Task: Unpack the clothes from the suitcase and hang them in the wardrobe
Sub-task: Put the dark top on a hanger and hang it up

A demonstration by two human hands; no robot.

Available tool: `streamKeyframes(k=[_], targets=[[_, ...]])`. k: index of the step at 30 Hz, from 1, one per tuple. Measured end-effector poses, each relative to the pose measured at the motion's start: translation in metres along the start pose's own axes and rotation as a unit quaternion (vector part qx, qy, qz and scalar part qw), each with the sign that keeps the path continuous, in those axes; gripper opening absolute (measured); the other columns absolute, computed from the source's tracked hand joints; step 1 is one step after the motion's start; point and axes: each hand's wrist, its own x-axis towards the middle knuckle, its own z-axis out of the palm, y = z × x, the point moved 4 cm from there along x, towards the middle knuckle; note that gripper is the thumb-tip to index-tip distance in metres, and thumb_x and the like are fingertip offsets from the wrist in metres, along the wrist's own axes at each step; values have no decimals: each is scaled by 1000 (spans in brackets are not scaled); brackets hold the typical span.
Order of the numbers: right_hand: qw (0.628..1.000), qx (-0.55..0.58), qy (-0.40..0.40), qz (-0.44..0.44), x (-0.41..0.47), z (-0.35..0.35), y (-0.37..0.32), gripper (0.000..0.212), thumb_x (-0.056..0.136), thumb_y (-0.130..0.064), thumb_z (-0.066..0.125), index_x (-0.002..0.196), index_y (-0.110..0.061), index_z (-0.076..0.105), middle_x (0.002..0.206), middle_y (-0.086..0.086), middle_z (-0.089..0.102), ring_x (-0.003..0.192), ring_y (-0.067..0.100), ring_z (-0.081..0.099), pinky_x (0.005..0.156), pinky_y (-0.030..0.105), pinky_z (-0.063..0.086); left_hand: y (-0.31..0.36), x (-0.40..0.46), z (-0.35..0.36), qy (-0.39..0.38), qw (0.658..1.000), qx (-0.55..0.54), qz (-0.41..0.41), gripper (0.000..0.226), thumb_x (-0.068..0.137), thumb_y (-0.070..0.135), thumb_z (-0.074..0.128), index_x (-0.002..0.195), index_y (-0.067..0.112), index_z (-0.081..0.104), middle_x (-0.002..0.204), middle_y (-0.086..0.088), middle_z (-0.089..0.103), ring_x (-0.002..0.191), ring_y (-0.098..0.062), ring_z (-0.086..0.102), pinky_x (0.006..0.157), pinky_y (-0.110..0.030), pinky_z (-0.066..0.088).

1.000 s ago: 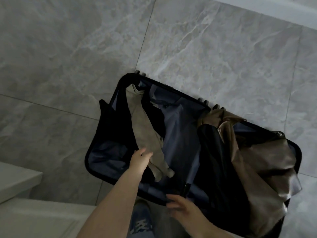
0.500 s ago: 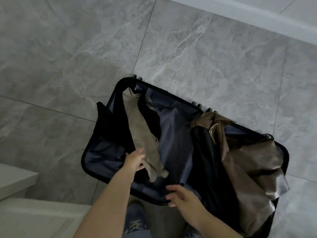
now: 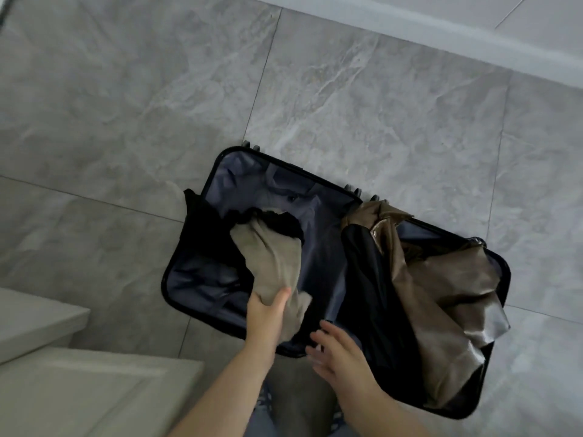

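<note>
Beige cloth, a soft garment (image 3: 271, 263), lies bunched in the left half of the open suitcase (image 3: 318, 269) on the tiled floor (image 3: 126, 105). In the head view the left hand (image 3: 268, 313) has its grip clamped on the garment's near end; the right hand (image 3: 337, 351) hovers with fingers apart at the suitcase's near rim. It looks light and floppy, best gathered at the shoulders. A brown shiny garment (image 3: 441, 294) fills the suitcase's right half.
</note>
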Motion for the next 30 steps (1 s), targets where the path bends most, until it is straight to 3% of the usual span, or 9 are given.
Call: streamKeyframes(k=[3, 7, 9, 11, 13, 17, 22, 27, 30], targets=[[997, 72, -26, -4, -36, -4, -20, 60, 87, -41, 70, 140, -24, 47, 118, -3, 66, 105, 22, 66, 80, 35, 54, 24, -70, 7, -38, 997, 59, 30, 25, 88, 19, 71, 109, 23, 60, 97, 9, 68, 87, -4, 64, 68, -18, 50], [989, 117, -78, 34, -85, -4, -47, 110, 53, -54, 92, 147, -36, 38, 131, 5, 63, 106, 28, 70, 79, 40, 60, 54, -157, 13, -181, 964, 181, 76, 24, 87, 14, 72, 103, 30, 64, 90, 11, 74, 85, -8, 70, 69, -21, 55], [991, 90, -83, 44, -116, -9, -61, 103, 55, -48, 93, 142, -34, 42, 129, 12, 64, 107, 33, 69, 88, 49, 57, 65, -196, 16, -276, 887, 326, 178, 16, 85, 25, 71, 100, 30, 65, 85, 11, 72, 78, -7, 68, 69, -27, 56], [995, 43, -87, 24, -150, -15, -73, 66, 71, -33, 82, 131, -21, 57, 122, 20, 67, 109, 38, 67, 93, 53, 54, 73, -231, 15, -320, 829, 387, 245, 16, 84, 36, 68, 97, 29, 65, 79, 9, 69, 71, -9, 64, 64, -28, 52], [996, 41, -80, -12, -181, -24, -80, 35, 82, -16, 63, 117, -13, 67, 118, 24, 67, 107, 41, 65, 93, 51, 53, 83, -263, 14, -334, 858, 317, 229, 23, 85, 50, 64, 95, 30, 67, 76, 6, 67, 67, -13, 61, 60, -27, 44], [991, 64, -73, -97, -258, -45, -93, 27, 90, 0, 49, 103, -6, 72, 108, 24, 70, 102, 42, 66, 95, 53, 52, 99, -309, 8, -224, 909, 247, 251, 50, 84, 75, 46, 84, 29, 65, 79, 5, 61, 76, -14, 62, 67, -31, 43], [978, 37, -61, -196, -363, -71, -101, 33, 83, 20, 41, 79, -3, 65, 87, 20, 67, 91, 37, 62, 92, 52, 50, 154, -372, 17, -158, 979, 27, 123, 73, 76, 70, 66, 133, 26, 56, 127, 0, 65, 117, -21, 62, 100, -49, 49], [962, -74, -71, -251, -448, -90, -102, 36, 85, 24, 44, 86, -3, 67, 72, 12, 67, 69, 21, 67, 61, 28, 55, 200, -445, 49, -241, 968, 20, -59, 33, 97, 25, 57, 125, 8, 63, 110, -18, 71, 99, -33, 69, 65, -38, 58], [960, -66, -98, -253, -498, -113, -102, 25, 84, 6, 49, 93, -12, 64, 60, -8, 65, 60, 1, 62, 55, 12, 45, 214, -481, 58, -196, 978, 74, -16, 25, 97, 11, 53, 119, 14, 63, 100, -15, 71, 92, -31, 68, 67, -39, 57]])
